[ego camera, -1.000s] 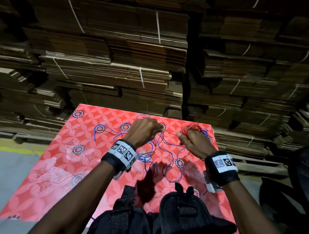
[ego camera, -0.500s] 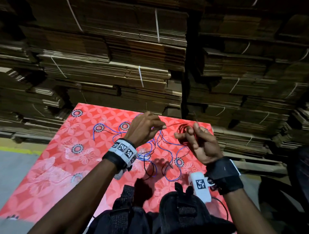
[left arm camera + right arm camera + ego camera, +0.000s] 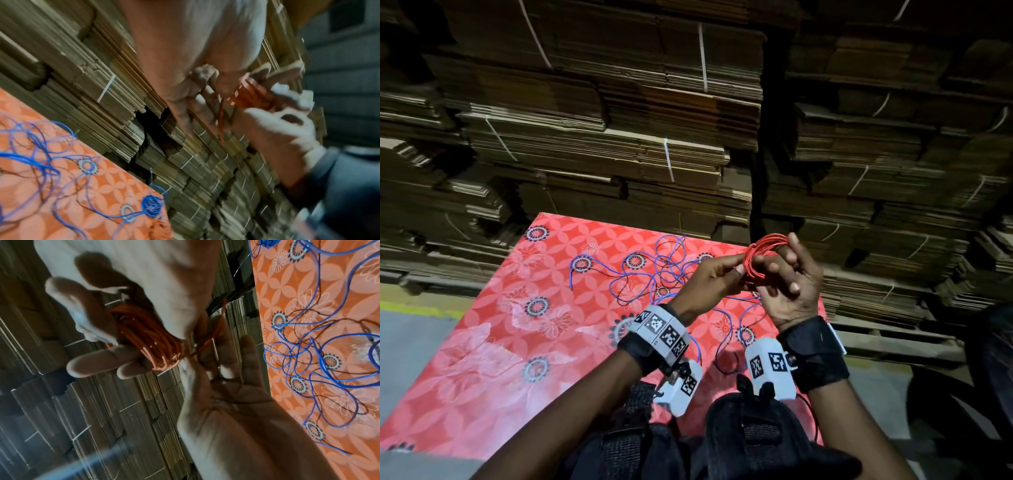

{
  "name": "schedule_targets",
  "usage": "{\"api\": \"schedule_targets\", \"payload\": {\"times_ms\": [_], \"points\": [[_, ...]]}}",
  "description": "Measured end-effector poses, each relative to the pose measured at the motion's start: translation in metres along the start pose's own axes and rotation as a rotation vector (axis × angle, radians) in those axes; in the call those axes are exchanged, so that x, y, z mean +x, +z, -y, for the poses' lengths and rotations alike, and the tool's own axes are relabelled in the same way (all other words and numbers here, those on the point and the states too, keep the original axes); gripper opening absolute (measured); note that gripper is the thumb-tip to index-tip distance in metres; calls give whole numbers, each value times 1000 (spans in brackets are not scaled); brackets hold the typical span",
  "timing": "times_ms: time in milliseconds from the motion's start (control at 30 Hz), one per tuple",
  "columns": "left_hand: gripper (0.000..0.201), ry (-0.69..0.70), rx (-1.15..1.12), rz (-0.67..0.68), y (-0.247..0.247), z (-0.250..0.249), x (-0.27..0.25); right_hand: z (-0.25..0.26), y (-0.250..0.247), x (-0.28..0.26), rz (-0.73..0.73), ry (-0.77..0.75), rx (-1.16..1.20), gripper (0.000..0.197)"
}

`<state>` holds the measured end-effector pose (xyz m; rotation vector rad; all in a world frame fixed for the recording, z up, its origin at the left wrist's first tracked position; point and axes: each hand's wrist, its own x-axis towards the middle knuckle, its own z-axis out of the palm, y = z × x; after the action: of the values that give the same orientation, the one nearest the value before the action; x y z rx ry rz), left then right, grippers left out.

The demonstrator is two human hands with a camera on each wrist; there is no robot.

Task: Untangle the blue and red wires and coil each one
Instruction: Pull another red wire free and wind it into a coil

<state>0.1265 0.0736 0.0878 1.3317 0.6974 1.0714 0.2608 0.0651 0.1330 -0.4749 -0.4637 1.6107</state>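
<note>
The red wire (image 3: 763, 255) is wound in a small coil (image 3: 144, 339) round the fingers of my right hand (image 3: 784, 265), which is turned palm up above the mat's far right corner. My left hand (image 3: 739, 270) is right beside it and pinches the red wire's loose end (image 3: 222, 123) at the coil. The blue wire (image 3: 654, 274) lies loose in tangled loops on the red flowered mat (image 3: 500, 325), with a thin dark wire running among the loops. In the left wrist view a small blue knot (image 3: 152, 206) shows near the mat's edge.
Tall stacks of flattened cardboard (image 3: 602, 137) tied with white straps stand just behind the mat. Grey floor with a yellow line (image 3: 414, 308) lies to the left, a wooden pallet (image 3: 893, 339) to the right. A black strapped bag (image 3: 739, 438) is at the near edge.
My right hand has turned palm up and risen with the red coil. My left hand has moved right from the blue tangle to the coil and now pinches the red wire there.
</note>
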Motion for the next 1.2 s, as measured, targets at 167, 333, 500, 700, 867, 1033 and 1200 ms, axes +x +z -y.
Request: {"api": "schedule_targets", "payload": {"times_ms": [167, 333, 500, 700, 867, 1033, 1200], "points": [[30, -122, 7, 9, -9, -11, 0, -6, -6, 1, -100, 44, -77, 42], [26, -244, 21, 44, -11, -16, -7, -12, -8, 1, -152, 52, -115, 47], [22, -170, -13, -46, -4, -12, -12, -15, -6, -1, -148, 70, -107, 51], [24, -130, 28, -152, -5, -6, -8, -21, -8, 5, -184, 65, -255, 42], [24, -102, 85, -228, -7, 0, -5, -22, 2, 6, -271, 20, -395, 32], [22, -94, 115, -261, -12, 9, -8, -34, 7, 2, -258, -26, -647, 40], [30, -32, 78, -242, -28, 2, -9, -36, 0, 2, -188, -19, -840, 36]]}}
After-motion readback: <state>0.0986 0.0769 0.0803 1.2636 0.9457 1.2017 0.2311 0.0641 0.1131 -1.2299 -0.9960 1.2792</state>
